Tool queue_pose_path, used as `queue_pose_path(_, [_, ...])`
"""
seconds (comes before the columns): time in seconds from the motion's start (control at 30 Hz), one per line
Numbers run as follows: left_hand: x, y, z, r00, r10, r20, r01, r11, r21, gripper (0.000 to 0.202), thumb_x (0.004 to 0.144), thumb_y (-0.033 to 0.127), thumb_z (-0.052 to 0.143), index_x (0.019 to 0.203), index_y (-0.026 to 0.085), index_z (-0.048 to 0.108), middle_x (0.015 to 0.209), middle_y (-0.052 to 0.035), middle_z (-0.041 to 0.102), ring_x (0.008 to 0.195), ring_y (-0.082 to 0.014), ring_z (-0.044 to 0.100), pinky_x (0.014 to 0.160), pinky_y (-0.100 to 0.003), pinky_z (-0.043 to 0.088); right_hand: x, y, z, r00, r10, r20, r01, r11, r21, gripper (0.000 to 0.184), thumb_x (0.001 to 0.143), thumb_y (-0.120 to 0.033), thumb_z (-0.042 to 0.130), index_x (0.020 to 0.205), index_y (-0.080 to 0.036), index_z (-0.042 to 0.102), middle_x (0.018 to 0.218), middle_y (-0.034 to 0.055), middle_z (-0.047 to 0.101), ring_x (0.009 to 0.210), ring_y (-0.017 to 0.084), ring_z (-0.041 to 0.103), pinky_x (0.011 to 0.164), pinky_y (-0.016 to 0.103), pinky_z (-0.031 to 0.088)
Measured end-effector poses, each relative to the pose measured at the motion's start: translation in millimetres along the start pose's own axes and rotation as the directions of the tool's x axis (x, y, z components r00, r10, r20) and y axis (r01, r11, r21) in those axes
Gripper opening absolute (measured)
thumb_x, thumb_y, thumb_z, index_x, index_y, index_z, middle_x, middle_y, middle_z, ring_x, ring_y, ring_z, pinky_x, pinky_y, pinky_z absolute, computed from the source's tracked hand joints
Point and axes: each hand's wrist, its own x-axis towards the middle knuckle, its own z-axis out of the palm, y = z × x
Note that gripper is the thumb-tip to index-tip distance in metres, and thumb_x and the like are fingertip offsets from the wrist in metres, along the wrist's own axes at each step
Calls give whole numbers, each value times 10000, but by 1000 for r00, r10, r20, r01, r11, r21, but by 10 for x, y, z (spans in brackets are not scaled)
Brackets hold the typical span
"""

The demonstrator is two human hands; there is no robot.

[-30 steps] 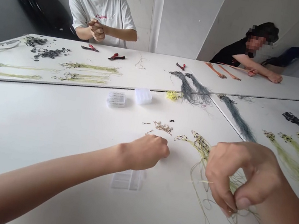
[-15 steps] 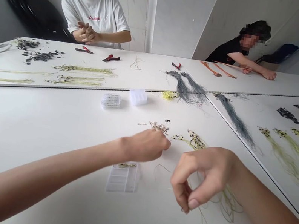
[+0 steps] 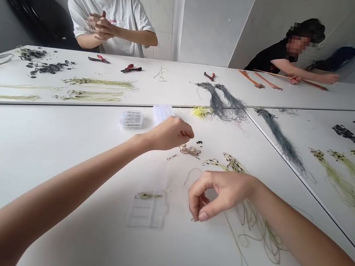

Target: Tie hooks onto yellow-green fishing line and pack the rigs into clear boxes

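Observation:
My left hand (image 3: 171,133) reaches forward over the white table (image 3: 41,151) with its fingers curled closed, just left of a small heap of metal hooks (image 3: 190,150); what it holds, if anything, is hidden. My right hand (image 3: 218,194) hovers low with thumb and forefinger pinched on a thin yellow-green line (image 3: 247,258) that loops across the table under my forearm. A bunch of such lines with dark beads (image 3: 232,163) lies just beyond that hand. A clear flat compartment box (image 3: 147,209) sits between my arms.
Two small clear boxes (image 3: 131,118) stand past my left hand. Grey line bundles (image 3: 223,102), yellow-green line rows (image 3: 96,87) and red-handled pliers (image 3: 132,69) lie on the far tables. One person in a white shirt (image 3: 105,12) and another in black (image 3: 275,58) sit opposite.
My left hand moved forward past the hooks toward the small boxes. My right hand slid left off the line bunch, still pinching a line. A small piece now lies on the flat box.

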Motion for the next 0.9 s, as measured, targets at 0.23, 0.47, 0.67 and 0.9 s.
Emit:
queue_pose_path(0.23, [-363, 72, -53, 975, -152, 163, 124, 978, 167, 158, 746, 152, 588, 811, 185, 728, 752, -49, 716, 642, -182, 651, 541, -246, 433, -150, -268, 73, 868, -10, -497, -243, 864, -441, 132, 814, -129, 573, 798, -206, 679, 1043, 50, 632, 806, 158, 571, 619, 266, 416])
queue_pose_path(0.47, [-265, 328, 52, 954, -230, 195, 141, 913, 384, 209, 664, -8, 513, 720, 129, 661, 648, -104, 643, 631, -260, 645, 537, -289, 380, -101, -368, 146, 725, -112, -679, -248, 877, -411, 84, 846, -184, 577, 826, -215, 653, 1084, 43, 602, 677, 114, 491, 565, 259, 387])
queue_pose_path(0.67, [-316, 491, 90, 941, -227, 251, 97, 892, 442, 206, 660, -51, 503, 703, 118, 615, 641, -102, 607, 684, -286, 653, 598, -314, 407, -92, -348, 88, 673, -153, -724, -85, 956, -280, 56, 840, -218, 620, 841, -195, 672, 882, 40, 626, 638, 117, 478, 602, 275, 394])
queue_pose_path(0.9, [-437, 271, 42, 967, -146, 210, 82, 954, 288, 234, 816, 81, 465, 945, 124, 656, 834, -109, 660, 777, -243, 639, 655, -320, 452, -80, -278, 86, 731, -81, -677, -4, 992, -123, 94, 824, -260, 658, 825, -170, 684, 804, 42, 649, 693, 140, 529, 618, 275, 429])
